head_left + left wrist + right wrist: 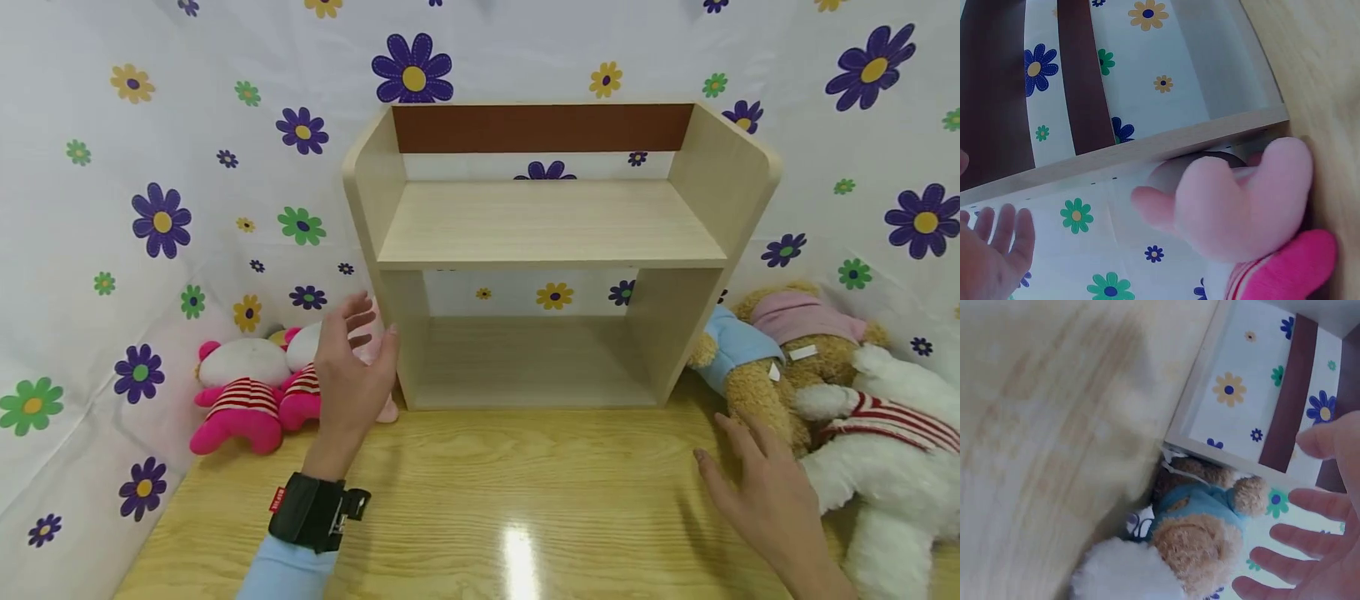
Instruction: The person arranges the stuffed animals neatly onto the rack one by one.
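Observation:
A pale wooden two-tier shelf point(551, 250) stands at the back of the wooden table point(480, 492); both tiers hold nothing. My left hand point(352, 367) hovers open beside the shelf's left wall, fingers spread, in front of a pink plush toy point(1241, 209). Two pink and white plush toys in striped shirts point(243, 392) lie just left of it. My right hand point(761, 492) is open low over the table, fingers reaching toward a brown teddy bear point(780, 358) in a blue shirt and pink cap. A white plush in a red striped shirt point(892, 442) lies beside the bear.
Flower-printed white cloth point(150, 208) covers the walls on the left, back and right. The shelf has a brown back rail point(540, 127) at the top. Bare tabletop stretches between my hands in front of the shelf.

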A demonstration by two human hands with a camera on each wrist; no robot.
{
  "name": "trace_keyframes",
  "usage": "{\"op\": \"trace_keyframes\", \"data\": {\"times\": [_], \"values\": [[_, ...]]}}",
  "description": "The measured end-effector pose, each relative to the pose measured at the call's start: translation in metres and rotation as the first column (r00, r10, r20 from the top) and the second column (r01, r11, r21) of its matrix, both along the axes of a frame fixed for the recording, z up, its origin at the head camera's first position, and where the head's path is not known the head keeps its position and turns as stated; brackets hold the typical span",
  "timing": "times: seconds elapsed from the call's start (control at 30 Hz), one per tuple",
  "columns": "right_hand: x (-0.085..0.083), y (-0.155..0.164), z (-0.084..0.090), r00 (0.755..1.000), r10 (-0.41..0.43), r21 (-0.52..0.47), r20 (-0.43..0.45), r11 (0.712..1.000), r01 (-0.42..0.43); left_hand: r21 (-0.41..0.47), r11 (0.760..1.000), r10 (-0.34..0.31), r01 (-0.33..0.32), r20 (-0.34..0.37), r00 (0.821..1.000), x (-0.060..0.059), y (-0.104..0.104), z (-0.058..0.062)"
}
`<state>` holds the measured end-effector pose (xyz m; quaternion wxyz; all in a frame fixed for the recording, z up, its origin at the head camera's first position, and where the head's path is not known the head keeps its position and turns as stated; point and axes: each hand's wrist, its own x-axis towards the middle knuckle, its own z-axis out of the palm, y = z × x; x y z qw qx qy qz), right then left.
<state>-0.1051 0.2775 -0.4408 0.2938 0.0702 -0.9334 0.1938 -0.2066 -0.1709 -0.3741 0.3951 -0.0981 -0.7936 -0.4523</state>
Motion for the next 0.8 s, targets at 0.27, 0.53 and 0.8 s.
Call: {"op": "trace_keyframes", "data": {"times": [0.27,0.53,0.8], "values": [[0.002,0.025,0.014,0.977,-0.184,-0.075,-0.104,0.981,0.177,0.073,0.990,-0.123,0.117,0.076,0.990,-0.012,0.003,0.003],[0.013,0.066,0.032,0.896,-0.441,-0.178,-0.054,0.887,0.426,0.012,0.997,-0.071,0.071,0.066,0.995,-0.023,0.010,0.000],[0.016,0.095,0.035,0.816,-0.505,-0.195,0.281,0.802,0.564,-0.097,0.994,-0.050,0.060,0.102,0.994,-0.028,0.007,0.003]]}}
